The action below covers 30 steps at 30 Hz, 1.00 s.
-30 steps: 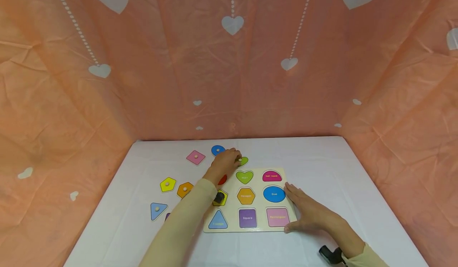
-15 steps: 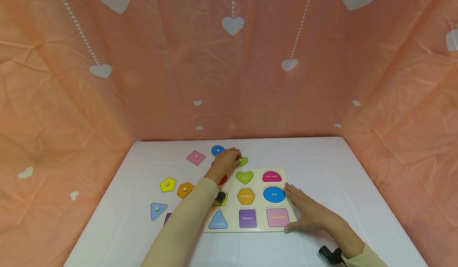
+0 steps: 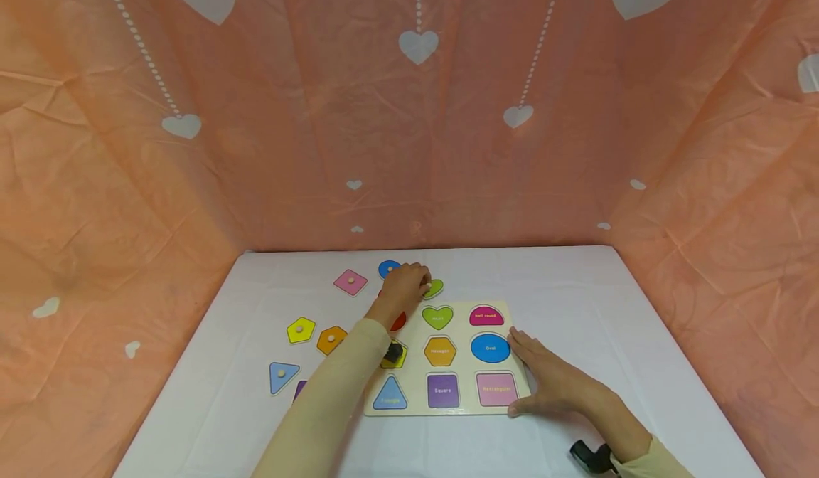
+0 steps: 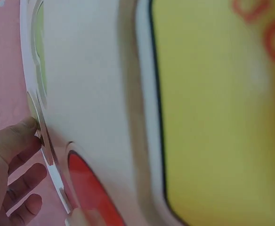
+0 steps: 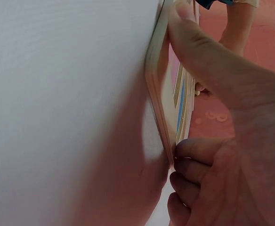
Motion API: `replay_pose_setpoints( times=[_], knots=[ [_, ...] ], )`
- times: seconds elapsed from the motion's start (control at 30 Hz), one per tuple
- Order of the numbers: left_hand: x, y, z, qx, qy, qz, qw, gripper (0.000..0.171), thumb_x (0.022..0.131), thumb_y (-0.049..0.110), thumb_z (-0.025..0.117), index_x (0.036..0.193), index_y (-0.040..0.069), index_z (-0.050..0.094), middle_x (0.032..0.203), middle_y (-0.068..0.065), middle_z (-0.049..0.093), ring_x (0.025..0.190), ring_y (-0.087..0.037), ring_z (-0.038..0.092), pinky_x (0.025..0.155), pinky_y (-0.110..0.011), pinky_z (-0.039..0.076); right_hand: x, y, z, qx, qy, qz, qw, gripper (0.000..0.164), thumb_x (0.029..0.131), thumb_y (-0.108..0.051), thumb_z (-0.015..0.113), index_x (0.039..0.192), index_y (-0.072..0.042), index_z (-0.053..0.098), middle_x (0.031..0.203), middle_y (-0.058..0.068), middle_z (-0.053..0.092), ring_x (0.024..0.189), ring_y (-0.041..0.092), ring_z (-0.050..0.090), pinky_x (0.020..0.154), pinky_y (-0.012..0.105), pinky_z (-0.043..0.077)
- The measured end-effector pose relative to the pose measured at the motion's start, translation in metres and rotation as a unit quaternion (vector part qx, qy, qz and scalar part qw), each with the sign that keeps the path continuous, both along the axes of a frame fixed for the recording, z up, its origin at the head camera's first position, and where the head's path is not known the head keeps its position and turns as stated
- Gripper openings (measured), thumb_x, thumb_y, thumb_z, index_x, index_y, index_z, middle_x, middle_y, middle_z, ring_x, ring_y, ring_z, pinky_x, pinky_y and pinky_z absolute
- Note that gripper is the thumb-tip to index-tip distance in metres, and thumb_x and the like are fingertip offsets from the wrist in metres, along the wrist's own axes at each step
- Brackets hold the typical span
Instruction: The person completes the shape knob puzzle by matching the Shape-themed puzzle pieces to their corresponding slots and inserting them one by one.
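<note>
The left hand (image 3: 406,288) pinches a green heart (image 3: 436,289). Beside its fingers lies a board (image 3: 465,364), its hollows (image 3: 443,398) printed; the right hand (image 3: 550,373), fingers spread, touches the edge.

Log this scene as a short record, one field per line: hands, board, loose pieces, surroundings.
left hand: pinching the green piece by its knob, beyond the board; hand
right hand: touching the board's right edge; hand
board: cream, flat, printed with labelled coloured shapes
loose pieces: pink piece, blue rounded piece, yellow pentagon, orange piece, blue triangle
partly hidden by left sleeve: purple piece
table: white
backdrop: orange, pale hearts
</note>
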State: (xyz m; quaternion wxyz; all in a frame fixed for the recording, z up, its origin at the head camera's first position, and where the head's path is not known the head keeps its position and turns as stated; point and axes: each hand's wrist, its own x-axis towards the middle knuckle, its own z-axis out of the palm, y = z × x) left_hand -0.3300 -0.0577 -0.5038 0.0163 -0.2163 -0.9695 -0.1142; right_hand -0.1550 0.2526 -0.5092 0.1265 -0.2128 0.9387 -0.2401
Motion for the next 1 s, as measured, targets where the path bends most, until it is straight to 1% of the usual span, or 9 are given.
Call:
replay_pose_setpoints(
  times=[0.13,0.23,0.43,0.7,0.9,1.0],
  knots=[
    [0.000,-0.001,0.004,0.009,0.001,0.000,1.0000,0.017,0.105,0.028,0.072,0.116,0.016,0.076,0.098,0.002,0.067,0.095,-0.019,0.062,0.093,-0.038,0.055,0.000,0.000,0.000,0.004,-0.002,-0.004,1.000,0.132,0.068,-0.060,0.096,0.165,0.003,0.032,0.174,0.022,0.028,0.157,0.053,0.027,0.123,0.065,0.030],
    [0.000,-0.001,0.006,0.006,0.002,0.000,1.0000,0.017,0.104,0.028,0.073,0.117,0.016,0.076,0.099,0.003,0.067,0.096,-0.018,0.062,0.094,-0.038,0.055,0.000,-0.001,0.000,0.002,-0.003,-0.005,1.000,0.132,0.068,-0.059,0.097,0.165,0.003,0.032,0.174,0.022,0.028,0.157,0.054,0.026,0.123,0.065,0.030],
    [0.003,-0.002,0.009,0.006,0.003,-0.005,1.0000,0.019,0.105,0.029,0.072,0.118,0.016,0.076,0.099,0.003,0.067,0.094,-0.017,0.061,0.094,-0.035,0.055,0.001,-0.002,0.002,-0.004,-0.004,-0.002,1.000,0.131,0.069,-0.058,0.097,0.165,0.004,0.032,0.173,0.023,0.028,0.157,0.054,0.027,0.122,0.065,0.030],
    [0.010,-0.002,0.015,0.000,0.014,-0.022,0.9996,0.019,0.104,0.030,0.074,0.116,0.016,0.077,0.098,0.003,0.068,0.091,-0.017,0.061,0.093,-0.035,0.056,-0.001,0.000,-0.003,-0.004,-0.006,-0.006,1.000,0.132,0.069,-0.060,0.097,0.166,0.002,0.032,0.174,0.022,0.027,0.157,0.054,0.026,0.123,0.065,0.030],
    [0.018,-0.003,0.016,0.002,0.015,-0.035,0.9993,0.019,0.104,0.031,0.075,0.116,0.016,0.077,0.095,0.005,0.066,0.089,-0.015,0.059,0.087,-0.031,0.054,-0.003,0.001,-0.005,-0.001,-0.007,-0.010,1.000,0.132,0.069,-0.061,0.096,0.166,0.002,0.032,0.174,0.021,0.027,0.157,0.053,0.026,0.123,0.065,0.030],
    [0.021,-0.003,0.016,0.002,0.024,-0.043,0.9988,0.019,0.103,0.030,0.076,0.116,0.016,0.078,0.095,0.005,0.067,0.088,-0.014,0.060,0.085,-0.030,0.054,-0.003,0.001,-0.005,-0.004,-0.008,-0.011,1.000,0.132,0.068,-0.061,0.096,0.166,0.002,0.032,0.174,0.022,0.027,0.157,0.054,0.025,0.122,0.065,0.030]
  ],
)
